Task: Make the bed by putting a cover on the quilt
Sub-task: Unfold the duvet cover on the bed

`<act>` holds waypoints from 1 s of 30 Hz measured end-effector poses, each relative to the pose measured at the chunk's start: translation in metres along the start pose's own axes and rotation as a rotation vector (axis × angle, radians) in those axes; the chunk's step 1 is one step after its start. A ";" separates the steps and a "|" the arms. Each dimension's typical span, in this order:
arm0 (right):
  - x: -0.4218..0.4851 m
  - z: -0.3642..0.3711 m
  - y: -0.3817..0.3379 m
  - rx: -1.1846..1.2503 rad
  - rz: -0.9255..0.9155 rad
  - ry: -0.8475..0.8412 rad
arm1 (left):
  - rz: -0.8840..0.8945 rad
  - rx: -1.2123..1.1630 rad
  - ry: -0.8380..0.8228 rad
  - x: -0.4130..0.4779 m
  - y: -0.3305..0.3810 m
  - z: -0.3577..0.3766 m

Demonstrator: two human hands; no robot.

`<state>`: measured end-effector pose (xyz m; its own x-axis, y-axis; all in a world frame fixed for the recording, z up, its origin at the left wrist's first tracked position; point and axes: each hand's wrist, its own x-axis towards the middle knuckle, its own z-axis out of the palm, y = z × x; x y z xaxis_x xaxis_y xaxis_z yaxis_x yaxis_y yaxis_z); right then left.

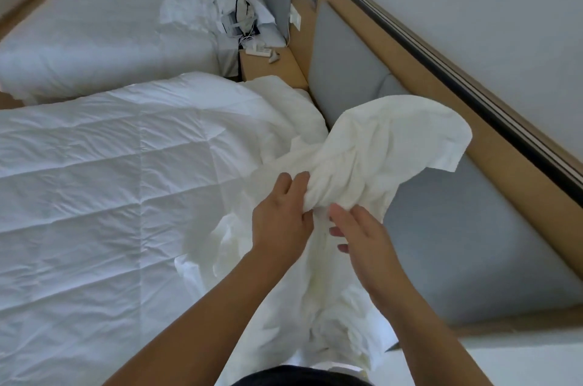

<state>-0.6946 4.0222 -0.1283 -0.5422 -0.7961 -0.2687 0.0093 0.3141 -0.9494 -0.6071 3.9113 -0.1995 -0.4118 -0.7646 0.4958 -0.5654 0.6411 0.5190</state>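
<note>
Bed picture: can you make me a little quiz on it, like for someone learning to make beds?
1. True or false: the left hand grips the bunched cover.
2. The quilt is: A) rolled up, B) spread flat, C) on the floor.
3. Fill the gap: the headboard pads are ____ in colour.

Key: 1 true; 2 B; 3 grey.
</note>
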 end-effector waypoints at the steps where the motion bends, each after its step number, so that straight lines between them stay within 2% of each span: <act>1: 0.001 0.005 -0.007 0.032 -0.009 -0.022 | 0.026 0.002 0.015 -0.004 0.005 0.004; 6: 0.041 0.008 -0.009 0.270 0.146 0.323 | 0.187 -0.091 -0.031 -0.039 0.017 0.009; 8: 0.043 0.005 0.000 0.301 0.109 0.425 | 0.119 -0.205 -0.122 -0.051 0.000 0.005; 11: 0.040 0.003 0.006 0.358 0.054 0.536 | -0.108 -0.250 -0.274 -0.073 -0.049 0.007; 14: 0.040 0.000 0.008 0.357 0.033 0.563 | -0.116 -0.217 -0.270 -0.096 -0.082 0.013; 17: 0.040 0.000 0.008 0.355 0.042 0.538 | -0.063 -0.251 -0.215 -0.104 -0.077 0.017; 19: 0.040 -0.002 0.007 0.338 0.034 0.508 | -0.123 -0.340 -0.197 -0.102 -0.066 0.020; 22: 0.042 -0.005 0.004 0.328 0.032 0.478 | -0.420 -0.467 -0.221 -0.093 -0.059 0.029; 25: 0.046 -0.011 0.006 0.314 0.019 0.432 | -0.947 -0.694 -0.407 -0.075 -0.058 0.040; 27: 0.048 -0.016 0.009 0.279 0.021 0.394 | -1.261 -0.979 -0.361 -0.062 -0.053 0.039; 29: 0.050 -0.022 0.010 0.260 0.024 0.359 | -1.413 -1.258 -0.301 -0.050 -0.045 0.035; 30: 0.052 -0.026 0.011 0.247 0.025 0.343 | -1.390 -1.378 -0.340 -0.043 -0.038 0.033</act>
<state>-0.7448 3.9974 -0.1482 -0.7870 -0.5587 -0.2616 0.2040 0.1645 -0.9651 -0.5912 3.9177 -0.2636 -0.4430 -0.5668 -0.6946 0.2063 -0.8184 0.5363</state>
